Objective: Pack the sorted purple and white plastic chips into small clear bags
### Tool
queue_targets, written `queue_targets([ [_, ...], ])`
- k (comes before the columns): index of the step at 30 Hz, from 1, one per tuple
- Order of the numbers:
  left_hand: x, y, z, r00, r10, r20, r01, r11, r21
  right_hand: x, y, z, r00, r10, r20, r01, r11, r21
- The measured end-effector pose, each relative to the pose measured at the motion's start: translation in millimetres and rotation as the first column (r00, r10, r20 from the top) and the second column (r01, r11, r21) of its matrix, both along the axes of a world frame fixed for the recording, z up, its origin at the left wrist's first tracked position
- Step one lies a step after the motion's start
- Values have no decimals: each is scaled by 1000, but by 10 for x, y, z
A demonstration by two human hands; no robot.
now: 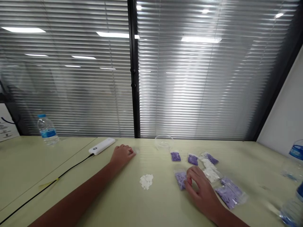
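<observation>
My left hand (122,155) rests on the table with its fingers curled together. At its fingertips shows a faint piece of clear plastic (136,151), perhaps a small bag; its shape is hard to make out. My right hand (200,190) pinches the right edge of a small clear bag of light purple pieces (181,180), which lies on the table. Between the hands lies a loose pile of small white pieces (146,181). Farther back are two bags of darker purple pieces (175,156). Bags of white pieces (211,173) and light purple pieces (229,193) lie right of my right hand.
A clear round container (163,142) stands near the blinds. To the left are a white power bank (102,146) with a black cable (73,166) and a water bottle (48,130). More bottles (293,205) stand at the right edge of the pale table (113,205).
</observation>
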State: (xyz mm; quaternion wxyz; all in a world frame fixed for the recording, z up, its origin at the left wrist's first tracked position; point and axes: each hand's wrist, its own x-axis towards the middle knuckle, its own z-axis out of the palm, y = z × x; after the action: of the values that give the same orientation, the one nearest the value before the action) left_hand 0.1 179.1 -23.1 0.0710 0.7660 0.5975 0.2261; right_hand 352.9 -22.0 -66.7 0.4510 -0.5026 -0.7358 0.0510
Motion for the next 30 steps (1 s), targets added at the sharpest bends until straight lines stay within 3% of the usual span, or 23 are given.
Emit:
queue_targets([
  [4, -140, -266, 160, 982, -23, 186, 39, 996, -82, -108, 23, 39, 999, 48, -6, -48, 999, -6],
  [6, -79, -456, 266, 948, -32, 316, 85, 984, -155, -233, 66, 70, 997, 67, -46, -68, 998, -20],
  [9, 152, -829, 383, 860, -104, 500, 274, 920, -280, -523, 164, 143, 981, 101, -164, -114, 991, -76],
  [12, 397, -1220, 395, 790, -124, 601, 391, 856, -338, -836, 246, 211, 944, 154, -291, -206, 966, -157],
  [16, 528, -1556, 278, 699, -63, 712, 474, 786, -396, -1059, 219, 195, 904, 215, -371, -317, 918, -240],
  [20, 493, -1625, 118, 677, -100, 729, 516, 772, -373, -1064, 123, 108, 892, 191, -409, -340, 880, -331],
  [23, 460, -1600, 34, 689, -112, 716, 486, 805, -342, -1038, 119, 67, 884, 208, -419, -366, 866, -342],
  [26, 445, -1570, 4, 721, -89, 687, 417, 848, -328, -1021, 148, 52, 866, 249, -433, -411, 848, -335],
  [30, 433, -1555, 26, 735, -83, 673, 400, 854, -332, -1004, 147, 59, 828, 252, -501, -470, 799, -374],
])
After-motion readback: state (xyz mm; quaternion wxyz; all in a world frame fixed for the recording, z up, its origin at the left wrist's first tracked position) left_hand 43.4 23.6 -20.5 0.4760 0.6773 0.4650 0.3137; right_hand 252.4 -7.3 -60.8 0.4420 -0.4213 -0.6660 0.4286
